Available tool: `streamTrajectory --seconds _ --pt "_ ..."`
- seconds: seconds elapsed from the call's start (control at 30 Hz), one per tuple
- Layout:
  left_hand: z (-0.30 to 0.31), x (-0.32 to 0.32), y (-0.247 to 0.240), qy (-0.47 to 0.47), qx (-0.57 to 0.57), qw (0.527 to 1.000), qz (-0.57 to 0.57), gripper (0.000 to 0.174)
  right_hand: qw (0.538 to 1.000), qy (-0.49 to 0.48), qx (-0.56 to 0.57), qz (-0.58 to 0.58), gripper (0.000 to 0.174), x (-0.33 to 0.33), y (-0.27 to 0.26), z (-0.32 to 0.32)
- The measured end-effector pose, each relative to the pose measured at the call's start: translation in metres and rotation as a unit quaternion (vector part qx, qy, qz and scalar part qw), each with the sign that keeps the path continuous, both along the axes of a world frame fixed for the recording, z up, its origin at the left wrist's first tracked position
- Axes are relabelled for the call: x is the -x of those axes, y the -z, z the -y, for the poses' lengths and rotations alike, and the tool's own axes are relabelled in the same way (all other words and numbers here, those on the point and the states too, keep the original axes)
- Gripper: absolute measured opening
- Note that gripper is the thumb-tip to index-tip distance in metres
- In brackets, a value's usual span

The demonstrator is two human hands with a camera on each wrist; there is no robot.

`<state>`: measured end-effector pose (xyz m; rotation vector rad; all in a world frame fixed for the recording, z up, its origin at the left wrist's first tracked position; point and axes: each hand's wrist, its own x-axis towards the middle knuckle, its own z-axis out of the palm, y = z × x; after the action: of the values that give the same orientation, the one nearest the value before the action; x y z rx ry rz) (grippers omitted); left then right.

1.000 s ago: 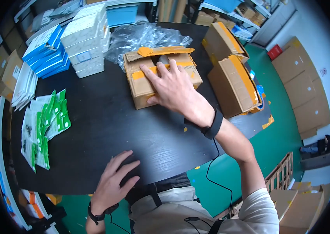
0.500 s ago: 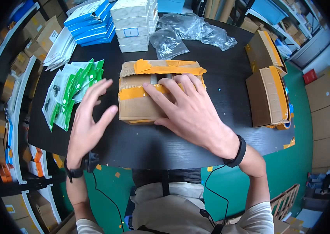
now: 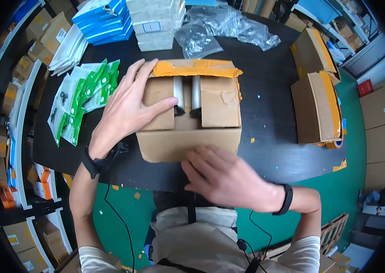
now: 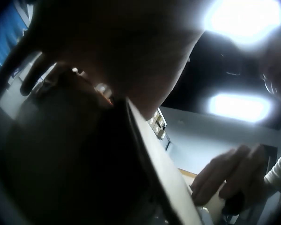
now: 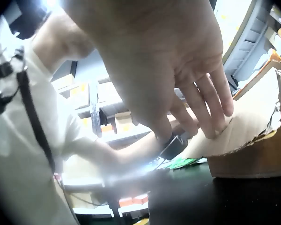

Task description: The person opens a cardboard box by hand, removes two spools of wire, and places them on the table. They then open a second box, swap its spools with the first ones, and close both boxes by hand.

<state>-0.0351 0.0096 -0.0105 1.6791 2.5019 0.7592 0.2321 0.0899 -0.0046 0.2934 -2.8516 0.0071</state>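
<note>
A cardboard box (image 3: 188,145) stands on the dark table with its near flap folded outward, showing two grey cylinders (image 3: 196,93) with black ends between its inner flaps. My left hand (image 3: 126,104) grips the box's left side, its thumb on the left inner flap. In the dark left wrist view, that hand (image 4: 117,51) is above a flap edge. My right hand (image 3: 222,177), blurred in the head view, is at the near flap. In the right wrist view its loosely extended fingers (image 5: 208,103) touch the flap (image 5: 253,112).
Green-edged packets (image 3: 81,98) lie left of the box. Blue boxes (image 3: 106,27), white boxes (image 3: 154,27) and clear plastic bags (image 3: 229,29) are at the back. Two taped cardboard boxes (image 3: 308,109) stand on the right, with tape scraps nearby.
The near flap has swung up and outward, exposing the cylinders. My left hand has moved onto the box and taken hold of its left side; my right hand has come nearer my body.
</note>
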Motion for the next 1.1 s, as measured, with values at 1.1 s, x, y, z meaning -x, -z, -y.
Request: streamTrajectory --seconds 1.1 --pt "0.022 0.003 -0.012 -0.06 -0.119 0.938 0.319 0.079 0.95 0.227 0.2 -0.084 0.061 0.057 -0.023 -0.083"
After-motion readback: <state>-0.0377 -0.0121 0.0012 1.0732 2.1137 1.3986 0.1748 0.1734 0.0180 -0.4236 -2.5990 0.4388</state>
